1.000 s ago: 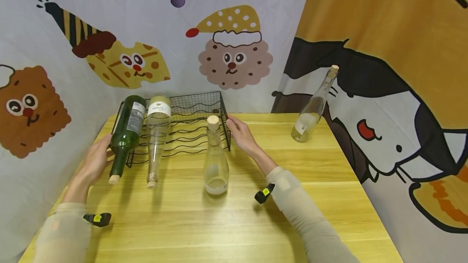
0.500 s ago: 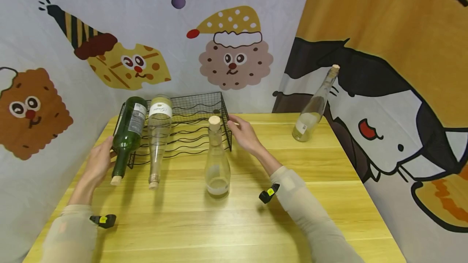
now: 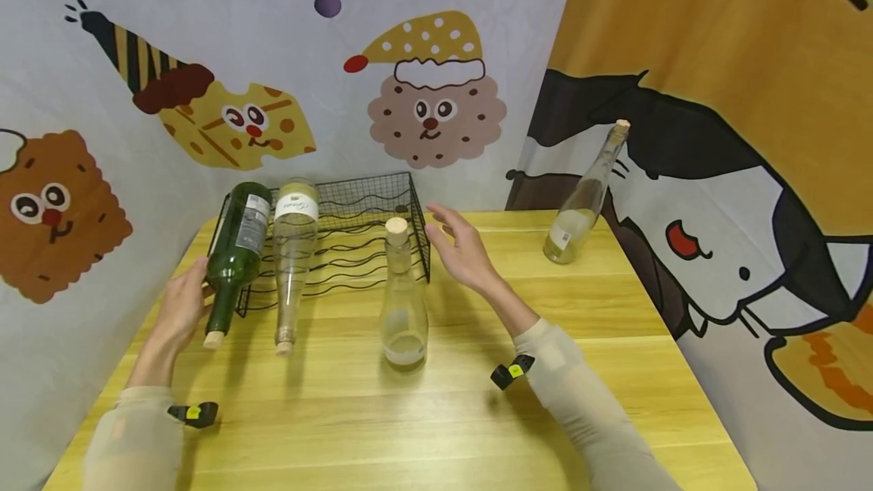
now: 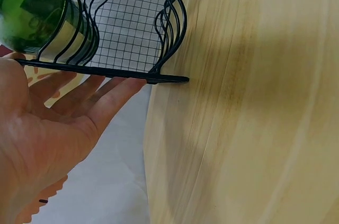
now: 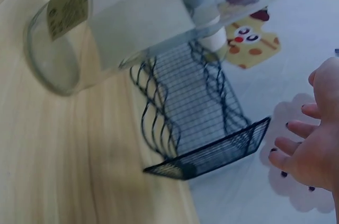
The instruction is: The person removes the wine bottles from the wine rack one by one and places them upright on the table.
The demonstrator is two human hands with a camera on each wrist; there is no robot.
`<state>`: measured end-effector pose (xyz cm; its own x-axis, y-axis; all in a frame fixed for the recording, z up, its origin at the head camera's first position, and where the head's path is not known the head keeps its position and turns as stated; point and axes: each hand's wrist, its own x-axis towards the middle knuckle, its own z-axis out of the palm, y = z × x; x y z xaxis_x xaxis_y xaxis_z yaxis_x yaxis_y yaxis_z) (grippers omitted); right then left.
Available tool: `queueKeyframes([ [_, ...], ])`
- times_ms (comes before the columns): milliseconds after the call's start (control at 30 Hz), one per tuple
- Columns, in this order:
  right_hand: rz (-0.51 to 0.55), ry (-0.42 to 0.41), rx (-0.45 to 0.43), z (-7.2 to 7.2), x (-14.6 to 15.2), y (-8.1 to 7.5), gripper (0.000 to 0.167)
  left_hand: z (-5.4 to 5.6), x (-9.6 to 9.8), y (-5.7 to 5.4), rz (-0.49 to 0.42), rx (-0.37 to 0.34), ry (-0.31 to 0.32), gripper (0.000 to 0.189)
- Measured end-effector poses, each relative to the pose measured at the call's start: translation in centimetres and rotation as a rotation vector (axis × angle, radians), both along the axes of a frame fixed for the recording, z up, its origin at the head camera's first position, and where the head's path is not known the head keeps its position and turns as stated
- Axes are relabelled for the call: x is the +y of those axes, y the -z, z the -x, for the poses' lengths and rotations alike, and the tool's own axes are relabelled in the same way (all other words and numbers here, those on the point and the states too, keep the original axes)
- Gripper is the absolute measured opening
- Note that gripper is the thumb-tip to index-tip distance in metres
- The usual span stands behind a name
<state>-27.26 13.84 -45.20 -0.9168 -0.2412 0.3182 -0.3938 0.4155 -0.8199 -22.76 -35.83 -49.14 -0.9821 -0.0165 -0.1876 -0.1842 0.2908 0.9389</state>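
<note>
A black wire bottle rack (image 3: 361, 248) stands on the wooden table near the back wall. In it lie a green corked wine bottle (image 3: 235, 264) at the left end and a clear corked bottle (image 3: 295, 248) beside it, necks toward me. My left hand (image 3: 180, 305) touches the rack's left side with fairly straight fingers (image 4: 119, 97), as the left wrist view shows. My right hand (image 3: 464, 252) is held open just off the rack's right end, fingers apart, nothing in it. In front of the rack a clear corked bottle (image 3: 405, 317) stands upright.
Another clear corked bottle (image 3: 576, 211) stands on the table (image 3: 409, 430) at the back right. Printed cloth curtains (image 3: 259, 6) hang behind and to the right of the table.
My right hand has come off the rack's right end, moving slightly to the right as its fingers spread. My left hand stays at the rack's left side. The bottles stay where they were.
</note>
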Motion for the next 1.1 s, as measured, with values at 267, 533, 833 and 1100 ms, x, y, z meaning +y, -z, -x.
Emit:
queueKeyframes([
  [267, 0.113, -0.112, 0.062, -1.9, -0.8, -2.4, 0.049, -0.1, 0.1, 0.1, 0.057, -0.012, -0.033, 0.081],
  [533, 0.225, -0.238, 0.103, -4.0, -1.7, -4.6, 0.051, -0.1, 0.3, 0.1, 0.011, -0.009, -0.045, 0.085],
  [833, 0.273, -0.378, 0.157, -6.3, -2.0, -6.6, 0.056, -0.2, 0.2, 0.1, 0.033, 0.003, -0.033, 0.085],
  [1100, 0.321, -0.495, 0.141, -7.5, -2.3, -7.4, 0.056, -0.1, 0.2, 0.0, 0.044, 0.002, -0.041, 0.083],
])
